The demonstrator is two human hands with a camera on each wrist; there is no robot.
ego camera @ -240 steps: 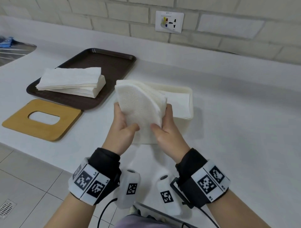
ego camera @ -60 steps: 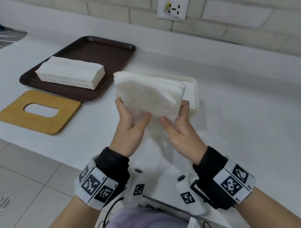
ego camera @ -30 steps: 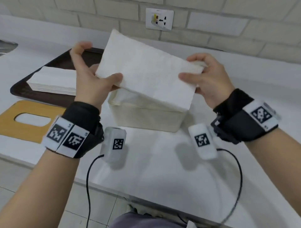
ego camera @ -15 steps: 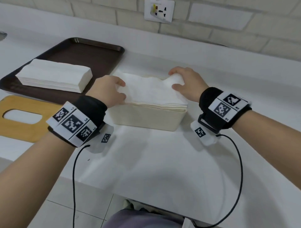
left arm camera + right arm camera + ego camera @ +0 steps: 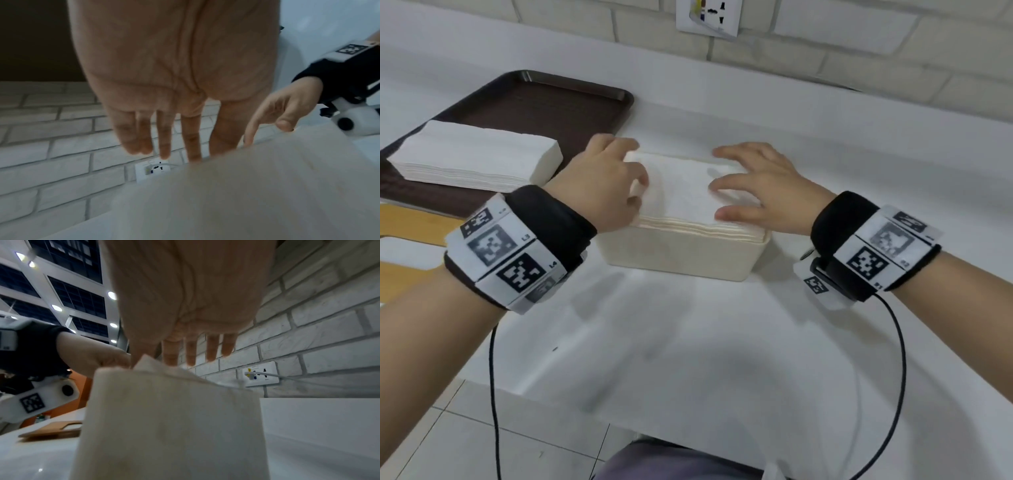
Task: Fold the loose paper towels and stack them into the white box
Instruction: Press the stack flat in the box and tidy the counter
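Observation:
The white box point(image 5: 674, 255) stands on the counter in front of me, filled to above its rim with folded paper towels point(image 5: 683, 195). My left hand point(image 5: 606, 181) lies on the left end of that stack with straight fingers, and my right hand point(image 5: 756, 185) lies on the right end, fingers spread flat. Both wrist views show the palms from below, the left hand point(image 5: 164, 129) and the right hand point(image 5: 195, 345) with fingers extended over the box point(image 5: 170, 418). Another stack of loose paper towels point(image 5: 476, 161) sits on the brown tray point(image 5: 558, 102) at the left.
A wooden lid with a slot point(image 5: 404, 240) lies on the counter at the left, in front of the tray. A wall socket point(image 5: 709, 15) sits on the brick wall behind. Cables hang from both wristbands over the counter's front edge point(image 5: 619, 418).
A second ago both hands held the folded towels up over the box. The towels now lie in the box, and the hands have let go and flattened on top.

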